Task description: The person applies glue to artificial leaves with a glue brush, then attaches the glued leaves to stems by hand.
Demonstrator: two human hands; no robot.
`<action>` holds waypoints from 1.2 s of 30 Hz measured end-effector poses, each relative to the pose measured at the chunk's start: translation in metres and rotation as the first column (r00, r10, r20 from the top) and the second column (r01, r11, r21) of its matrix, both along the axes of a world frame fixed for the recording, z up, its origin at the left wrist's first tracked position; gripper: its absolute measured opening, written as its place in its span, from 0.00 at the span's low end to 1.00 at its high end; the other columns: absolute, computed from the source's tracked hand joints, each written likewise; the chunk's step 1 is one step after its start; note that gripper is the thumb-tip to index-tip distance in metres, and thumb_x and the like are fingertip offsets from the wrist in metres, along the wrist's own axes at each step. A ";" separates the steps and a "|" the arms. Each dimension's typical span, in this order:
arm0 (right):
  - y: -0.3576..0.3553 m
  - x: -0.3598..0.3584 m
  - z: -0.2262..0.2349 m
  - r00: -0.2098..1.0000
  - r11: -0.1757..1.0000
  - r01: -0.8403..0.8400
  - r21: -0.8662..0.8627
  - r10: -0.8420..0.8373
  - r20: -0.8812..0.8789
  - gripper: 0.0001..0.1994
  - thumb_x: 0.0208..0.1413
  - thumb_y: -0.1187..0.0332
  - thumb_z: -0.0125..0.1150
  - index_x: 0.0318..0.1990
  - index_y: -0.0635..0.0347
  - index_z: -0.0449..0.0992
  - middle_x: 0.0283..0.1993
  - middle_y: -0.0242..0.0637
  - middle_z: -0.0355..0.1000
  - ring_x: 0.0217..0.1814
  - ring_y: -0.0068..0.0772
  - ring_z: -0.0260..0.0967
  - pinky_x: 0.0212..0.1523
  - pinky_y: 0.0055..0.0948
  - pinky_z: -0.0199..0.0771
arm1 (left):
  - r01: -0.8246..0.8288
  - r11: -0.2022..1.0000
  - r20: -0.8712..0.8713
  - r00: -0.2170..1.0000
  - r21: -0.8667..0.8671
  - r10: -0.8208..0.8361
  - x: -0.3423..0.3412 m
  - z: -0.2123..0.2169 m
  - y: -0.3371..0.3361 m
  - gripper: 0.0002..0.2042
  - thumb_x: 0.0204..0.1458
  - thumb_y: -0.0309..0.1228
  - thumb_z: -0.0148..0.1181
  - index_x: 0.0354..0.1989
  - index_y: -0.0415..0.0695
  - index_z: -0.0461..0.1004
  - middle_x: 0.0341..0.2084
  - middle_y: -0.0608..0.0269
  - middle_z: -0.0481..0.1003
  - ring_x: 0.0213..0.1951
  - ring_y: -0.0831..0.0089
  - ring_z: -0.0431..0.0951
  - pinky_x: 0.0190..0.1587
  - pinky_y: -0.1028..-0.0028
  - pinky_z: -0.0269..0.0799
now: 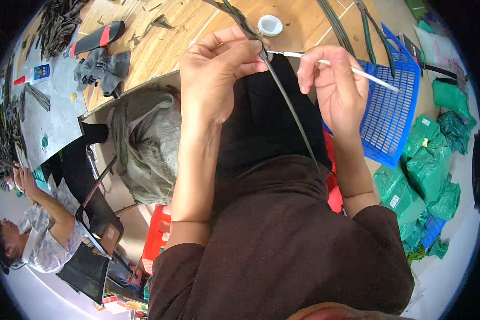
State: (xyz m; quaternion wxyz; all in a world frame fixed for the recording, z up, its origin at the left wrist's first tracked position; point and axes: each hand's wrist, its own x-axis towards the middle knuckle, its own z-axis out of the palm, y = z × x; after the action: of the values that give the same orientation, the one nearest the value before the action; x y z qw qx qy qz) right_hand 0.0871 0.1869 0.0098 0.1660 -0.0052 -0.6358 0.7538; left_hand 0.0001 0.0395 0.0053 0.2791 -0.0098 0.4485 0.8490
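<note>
My left hand point(210, 72) pinches a long, thin dark green stem point(289, 101) between thumb and fingers, above the near edge of the wooden table. The stem's lower end slants down toward my lap, and darker leafy strips point(234, 15) extend from its upper end. In my right hand point(338, 82) is a slim white brush-like stick point(378, 81), held like a pen. Its tip points left and meets, or nearly meets, the stem by my left fingertips; contact is hard to tell. Just beyond stands a small white cup point(270, 25) with whitish contents.
A blue plastic basket point(386, 114) with dark green rods point(369, 34) over its edge is at my right, near green wrapped packages point(429, 152). Leftward lie a grey cloth point(104, 69), a black-and-red case point(98, 38) and a greyish sack point(149, 138). Another person point(48, 229) works at far left.
</note>
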 end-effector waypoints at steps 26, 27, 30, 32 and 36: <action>0.011 -0.042 -0.019 0.974 0.837 0.149 0.526 -0.217 0.071 0.14 0.60 0.65 0.45 0.33 0.66 0.73 0.27 0.31 0.69 0.28 0.14 0.61 0.28 0.13 0.61 | -0.106 0.984 -0.031 0.994 -0.144 0.102 -0.010 -0.016 -0.001 0.08 0.42 0.18 0.58 0.32 0.31 0.71 0.24 0.55 0.75 0.22 0.73 0.75 0.26 0.78 0.75; 0.012 -0.041 -0.018 0.972 0.854 0.154 0.498 -0.221 0.077 0.14 0.60 0.65 0.44 0.33 0.67 0.73 0.27 0.32 0.69 0.28 0.15 0.61 0.28 0.14 0.61 | -0.093 0.985 -0.028 0.996 -0.144 0.090 -0.012 -0.017 -0.001 0.08 0.42 0.18 0.58 0.32 0.31 0.71 0.24 0.55 0.75 0.22 0.72 0.75 0.26 0.78 0.75; 0.013 -0.037 -0.012 0.975 0.891 0.188 0.413 -0.219 0.027 0.15 0.60 0.65 0.43 0.33 0.69 0.73 0.27 0.34 0.69 0.27 0.17 0.62 0.28 0.15 0.62 | -0.079 0.988 -0.027 0.997 -0.135 0.076 -0.013 -0.019 -0.002 0.08 0.42 0.18 0.58 0.32 0.31 0.71 0.24 0.55 0.75 0.21 0.72 0.75 0.26 0.78 0.75; 0.012 -0.031 -0.010 0.986 0.957 0.167 0.239 -0.166 -0.024 0.16 0.61 0.66 0.40 0.33 0.72 0.71 0.27 0.40 0.69 0.25 0.21 0.63 0.27 0.18 0.63 | -0.076 0.989 -0.028 0.997 -0.124 0.073 -0.013 -0.020 -0.002 0.08 0.42 0.18 0.58 0.32 0.31 0.71 0.24 0.55 0.75 0.21 0.72 0.75 0.26 0.78 0.75; 0.004 -0.019 -0.006 0.994 0.988 0.110 0.109 -0.113 0.016 0.17 0.62 0.66 0.38 0.33 0.73 0.69 0.27 0.44 0.69 0.24 0.24 0.63 0.26 0.19 0.63 | -0.078 0.990 -0.022 0.997 -0.121 0.076 -0.011 -0.017 0.001 0.08 0.42 0.18 0.58 0.32 0.30 0.71 0.24 0.54 0.75 0.21 0.71 0.76 0.25 0.78 0.75</action>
State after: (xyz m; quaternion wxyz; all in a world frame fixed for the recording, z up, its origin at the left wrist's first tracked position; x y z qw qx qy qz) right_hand 0.0681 0.1906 0.0039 0.2010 -0.0399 -0.6763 0.7076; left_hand -0.0114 0.0400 -0.0114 0.2412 -0.0365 0.5012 0.8302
